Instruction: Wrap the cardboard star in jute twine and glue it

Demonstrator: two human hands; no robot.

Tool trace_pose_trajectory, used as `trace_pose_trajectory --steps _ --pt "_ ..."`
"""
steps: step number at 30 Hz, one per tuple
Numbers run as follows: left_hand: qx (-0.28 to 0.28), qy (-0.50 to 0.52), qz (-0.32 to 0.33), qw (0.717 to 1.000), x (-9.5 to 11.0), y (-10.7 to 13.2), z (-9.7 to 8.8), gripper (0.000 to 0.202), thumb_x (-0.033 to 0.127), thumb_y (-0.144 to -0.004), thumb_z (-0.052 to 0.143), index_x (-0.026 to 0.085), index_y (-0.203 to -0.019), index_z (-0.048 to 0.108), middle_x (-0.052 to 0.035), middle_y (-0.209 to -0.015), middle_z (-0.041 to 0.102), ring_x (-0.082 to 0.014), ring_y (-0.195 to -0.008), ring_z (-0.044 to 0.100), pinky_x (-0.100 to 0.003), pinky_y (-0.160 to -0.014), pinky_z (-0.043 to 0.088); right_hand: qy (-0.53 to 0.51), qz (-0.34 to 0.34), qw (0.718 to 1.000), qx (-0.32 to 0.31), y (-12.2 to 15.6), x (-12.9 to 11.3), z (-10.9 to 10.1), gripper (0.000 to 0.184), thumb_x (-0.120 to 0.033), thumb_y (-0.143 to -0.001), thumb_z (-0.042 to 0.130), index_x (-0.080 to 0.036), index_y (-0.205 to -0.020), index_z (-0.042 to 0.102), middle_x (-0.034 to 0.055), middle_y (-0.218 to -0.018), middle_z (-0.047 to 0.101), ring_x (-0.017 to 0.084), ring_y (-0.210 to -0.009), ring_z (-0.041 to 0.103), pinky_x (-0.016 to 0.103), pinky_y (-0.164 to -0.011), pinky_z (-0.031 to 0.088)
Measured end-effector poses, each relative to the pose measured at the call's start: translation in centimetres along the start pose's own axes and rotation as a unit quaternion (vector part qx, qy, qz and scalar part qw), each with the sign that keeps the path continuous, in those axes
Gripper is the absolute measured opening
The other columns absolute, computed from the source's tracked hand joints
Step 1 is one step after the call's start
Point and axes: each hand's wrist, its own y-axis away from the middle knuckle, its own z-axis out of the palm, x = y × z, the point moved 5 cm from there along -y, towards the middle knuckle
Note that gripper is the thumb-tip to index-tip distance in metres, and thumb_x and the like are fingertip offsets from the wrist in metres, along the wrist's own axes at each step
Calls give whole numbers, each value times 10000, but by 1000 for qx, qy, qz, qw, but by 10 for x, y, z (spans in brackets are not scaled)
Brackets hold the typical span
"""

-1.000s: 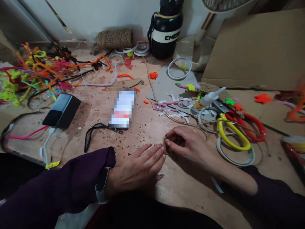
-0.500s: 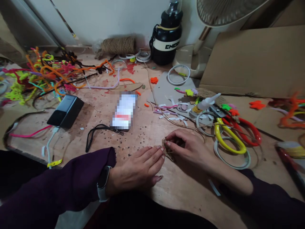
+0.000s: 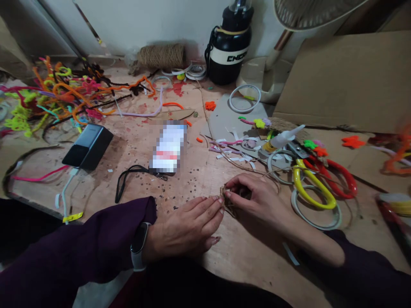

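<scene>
A small looped piece of brown jute twine (image 3: 229, 211) is between my fingertips, low over the wooden table. My left hand (image 3: 194, 222) comes in from the left with its fingers long and pressed together, their tips on the twine. From the right, my right hand (image 3: 257, 199) pinches the same piece between thumb and forefinger. The twine is mostly hidden by the fingers, so its shape is hard to make out. A thin strand of it leads off to the right, towards the scissors with yellow and red handles (image 3: 314, 188).
A phone (image 3: 168, 147) with a strap and a power bank (image 3: 88, 147) lie left of centre. Pipe cleaners (image 3: 64, 92) heap at far left. Behind stand a twine spool (image 3: 162, 56), black bottle (image 3: 229, 51) and fan (image 3: 272, 60). A glue bottle (image 3: 282, 140) and tape roll (image 3: 337, 220) are right.
The view has shifted slightly, so the table things sit a little differently in the picture. Both hands keep nearly the same pose at the twine.
</scene>
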Motion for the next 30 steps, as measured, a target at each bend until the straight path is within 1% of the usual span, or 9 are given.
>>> trace_pose_trajectory --steps 7,15,19,22,25,30 --pt "4 -5 -1 1000 0 -1 -2 494 415 -984 490 74 -1336 544 -142 -1444 547 -251 -1314 524 -356 -1114 372 2 12 1000 -17 0 2 0 104 -307 -855 632 -213 -820 660 1 -742 654 141 -658 582 275 -609 447" --pt "8 3 -1 1000 0 2 1 505 421 -999 471 58 -1345 531 -165 -1436 548 -265 -1315 527 -368 -1129 367 29 14 999 -32 -5 0 0 96 -294 -835 631 -214 -786 655 -10 -738 667 138 -678 576 271 -621 415" --pt "26 18 -3 1000 0 4 1 497 421 -1013 441 55 -1339 526 -173 -1419 555 -278 -1315 516 -397 -1133 369 -4 49 998 -42 -6 0 0 120 -313 -820 612 -207 -791 660 2 -722 660 147 -658 569 278 -601 418" --pt "21 30 -12 999 -2 5 1 516 442 -1010 429 70 -1359 504 -184 -1431 528 -295 -1336 477 -439 -1132 370 -35 60 996 -57 -5 0 -2 153 -324 -833 576 -203 -820 670 15 -746 672 155 -661 573 285 -601 430" --pt "14 37 -22 999 -3 6 0 521 467 -1008 421 102 -1374 489 -182 -1451 495 -298 -1354 443 -457 -1134 367 -40 55 997 -47 -5 -1 -5 178 -324 -854 541 -199 -834 666 29 -781 685 168 -700 584 296 -628 438" --pt "19 46 -25 998 -3 7 -2 520 466 -1014 424 93 -1371 494 -177 -1424 511 -296 -1345 449 -444 -1140 365 -26 72 996 -41 -3 -1 -2 175 -358 -838 591 -197 -838 659 12 -721 665 154 -641 569 278 -580 413"
